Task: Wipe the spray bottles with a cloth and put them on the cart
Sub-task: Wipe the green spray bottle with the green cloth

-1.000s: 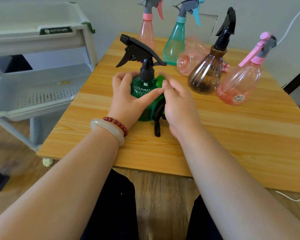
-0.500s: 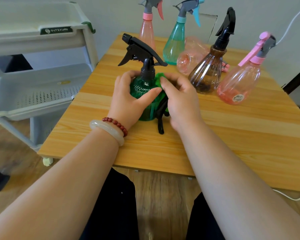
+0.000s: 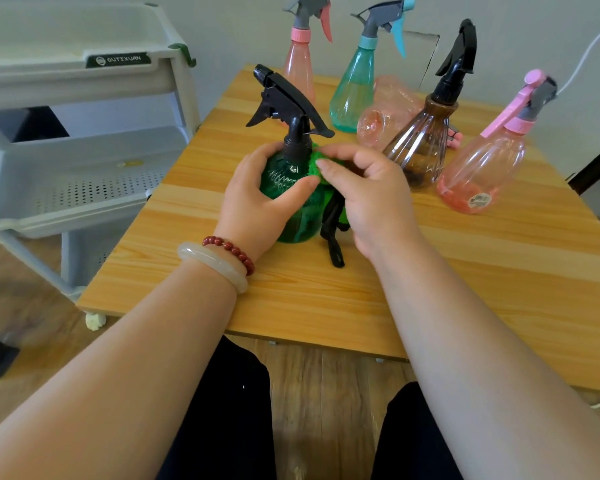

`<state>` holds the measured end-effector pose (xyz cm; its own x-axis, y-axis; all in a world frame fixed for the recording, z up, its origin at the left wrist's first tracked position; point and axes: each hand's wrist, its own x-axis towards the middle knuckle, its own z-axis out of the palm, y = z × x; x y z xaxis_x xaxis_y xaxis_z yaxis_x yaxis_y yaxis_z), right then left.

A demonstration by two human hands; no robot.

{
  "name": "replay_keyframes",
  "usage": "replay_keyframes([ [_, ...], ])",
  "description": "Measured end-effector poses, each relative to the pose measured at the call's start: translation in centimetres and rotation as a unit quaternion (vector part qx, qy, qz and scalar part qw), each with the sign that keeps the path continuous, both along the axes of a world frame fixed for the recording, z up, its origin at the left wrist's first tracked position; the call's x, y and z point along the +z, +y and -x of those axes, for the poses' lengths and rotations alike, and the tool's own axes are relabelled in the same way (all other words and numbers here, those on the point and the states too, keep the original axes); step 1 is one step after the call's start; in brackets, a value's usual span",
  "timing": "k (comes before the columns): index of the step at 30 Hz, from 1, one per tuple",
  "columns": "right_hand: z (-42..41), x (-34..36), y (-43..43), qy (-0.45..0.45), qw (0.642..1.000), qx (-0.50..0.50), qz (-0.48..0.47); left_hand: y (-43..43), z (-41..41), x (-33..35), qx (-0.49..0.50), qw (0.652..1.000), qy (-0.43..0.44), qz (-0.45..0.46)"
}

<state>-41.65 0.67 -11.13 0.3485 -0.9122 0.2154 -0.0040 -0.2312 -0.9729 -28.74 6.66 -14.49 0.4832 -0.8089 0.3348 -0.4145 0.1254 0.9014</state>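
A green spray bottle [image 3: 284, 183] with a black trigger head stands upright on the wooden table [image 3: 465, 271]. My left hand [image 3: 257, 199] grips its body from the left, thumb across the front. My right hand [image 3: 368, 199] holds a green cloth [image 3: 315, 165] against the bottle's right shoulder; a black strap hangs from the cloth down to the table. Behind stand a pink bottle [image 3: 300, 64], a teal bottle [image 3: 355, 88], a brown bottle [image 3: 425, 147] and a pink round bottle [image 3: 485, 168]. One more pink bottle [image 3: 385, 116] lies on its side.
The grey cart [image 3: 84, 140] stands left of the table, with a perforated middle shelf and a top tray. A white cable runs down the wall at the far right. My knees are under the table's near edge.
My right hand has slid the cloth upward along the bottle's right side to its shoulder. The left hand keeps its grip; the bottle has barely moved.
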Motion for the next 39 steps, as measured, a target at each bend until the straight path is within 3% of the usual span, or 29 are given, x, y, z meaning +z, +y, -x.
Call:
replay_keyframes([
  [6,0.4,-0.3,-0.9,-0.038,0.994,0.004,-0.102,0.1,0.0,0.1,-0.010,1.000,0.025,-0.004],
  [11,0.3,0.2,-0.7,-0.019,0.999,0.045,-0.009,0.2,0.0,0.3,-0.014,1.000,0.025,0.006],
  [20,1.3,-0.2,-1.7,0.082,0.995,-0.009,-0.048,-0.3,0.0,0.0,0.014,0.999,-0.039,-0.026],
  [25,0.6,0.8,-1.4,0.040,0.998,0.037,-0.027,-0.3,-0.3,-0.1,0.028,0.998,-0.051,-0.012],
  [29,1.1,-0.2,-1.5,0.125,0.990,0.008,-0.063,-0.1,-0.4,0.0,0.032,0.999,-0.014,-0.003],
  [34,0.5,1.0,-0.9,0.035,0.998,0.034,-0.033,-0.3,-0.3,-0.3,0.019,1.000,-0.008,-0.002],
  [39,0.7,0.6,-1.2,0.098,0.995,0.011,-0.017,-0.3,-0.3,-0.2,0.038,0.997,-0.060,-0.006],
])
